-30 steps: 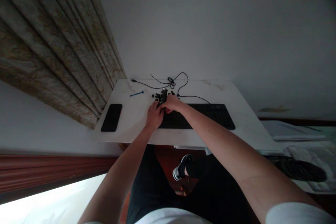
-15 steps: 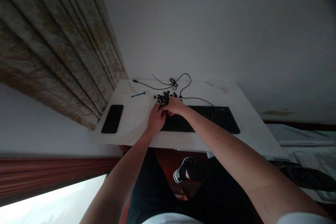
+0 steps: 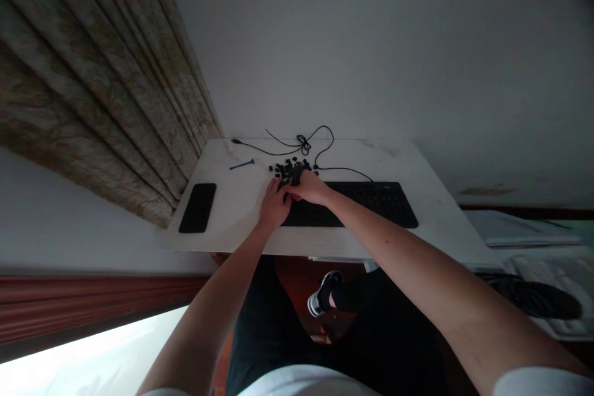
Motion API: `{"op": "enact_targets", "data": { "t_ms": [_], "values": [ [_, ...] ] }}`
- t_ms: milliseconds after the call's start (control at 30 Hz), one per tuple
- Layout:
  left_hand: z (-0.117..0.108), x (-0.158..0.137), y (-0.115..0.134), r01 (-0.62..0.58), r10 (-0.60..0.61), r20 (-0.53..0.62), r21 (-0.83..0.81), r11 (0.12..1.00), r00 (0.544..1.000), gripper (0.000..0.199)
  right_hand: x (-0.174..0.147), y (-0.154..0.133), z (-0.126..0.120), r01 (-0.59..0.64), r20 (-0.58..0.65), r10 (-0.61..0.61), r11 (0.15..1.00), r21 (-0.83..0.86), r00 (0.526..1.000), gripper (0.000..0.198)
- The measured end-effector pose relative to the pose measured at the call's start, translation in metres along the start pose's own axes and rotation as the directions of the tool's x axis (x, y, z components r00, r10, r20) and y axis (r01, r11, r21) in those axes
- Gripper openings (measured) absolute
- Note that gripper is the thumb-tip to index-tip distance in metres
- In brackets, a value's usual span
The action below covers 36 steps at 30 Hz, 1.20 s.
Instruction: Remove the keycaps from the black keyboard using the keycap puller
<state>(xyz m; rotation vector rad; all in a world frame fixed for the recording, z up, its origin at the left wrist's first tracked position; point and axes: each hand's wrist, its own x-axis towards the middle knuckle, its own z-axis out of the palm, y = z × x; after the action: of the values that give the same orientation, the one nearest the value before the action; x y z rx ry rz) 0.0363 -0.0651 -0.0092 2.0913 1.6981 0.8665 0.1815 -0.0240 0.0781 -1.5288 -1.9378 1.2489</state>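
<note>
"Black keyboard (image 3: pixel 392 201) on the white desk (image 3: pixel 241 216): where are the 2 hands?"

"At its left end. The right hand (image 3: pixel 312 188) has its fingers curled tightly round a dark tool (image 3: pixel 297 174) over the keyboard's back left corner."

"And the left hand (image 3: pixel 275 207)?"

"At the keyboard's left edge, just beside the right hand; whether its fingers grip anything, I cannot tell."

"What else?"

"Loose black keycaps (image 3: pixel 283 169) behind the keyboard's left part, a blue stick (image 3: pixel 242 164) farther left, a phone (image 3: pixel 197 208) well left of it, and a looped cable (image 3: pixel 304 144) behind it."
</note>
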Motion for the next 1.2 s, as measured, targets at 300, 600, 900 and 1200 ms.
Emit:
{"op": "enact_targets", "data": {
  "t_ms": [300, 600, 900, 1200],
  "values": [
    [0.003, -0.001, -0.004, -0.050, 0.051, -0.029, 0.011, 0.999, 0.998, 0.037, -0.004, 0.009, 0.003, 0.057, -0.048, -0.053, 0.995, 0.079, 0.997, 0.008],
    [-0.002, -0.001, -0.003, -0.156, 0.147, -0.106, -0.081, 0.984, 0.983, 0.018, -0.001, 0.012, 0.004, -0.010, -0.079, 0.021, 0.990, 0.139, 0.997, 0.008],
    [-0.006, -0.004, 0.000, -0.147, 0.133, -0.094, -0.171, 0.974, 0.987, 0.008, 0.000, 0.012, 0.008, -0.056, -0.106, 0.077, 0.980, 0.191, 0.991, 0.011],
    [-0.007, -0.005, 0.002, -0.132, 0.124, -0.072, -0.119, 0.984, 0.990, 0.015, 0.000, 0.002, 0.004, -0.074, -0.030, 0.080, 0.982, 0.174, 0.996, 0.010]
  ]
}}
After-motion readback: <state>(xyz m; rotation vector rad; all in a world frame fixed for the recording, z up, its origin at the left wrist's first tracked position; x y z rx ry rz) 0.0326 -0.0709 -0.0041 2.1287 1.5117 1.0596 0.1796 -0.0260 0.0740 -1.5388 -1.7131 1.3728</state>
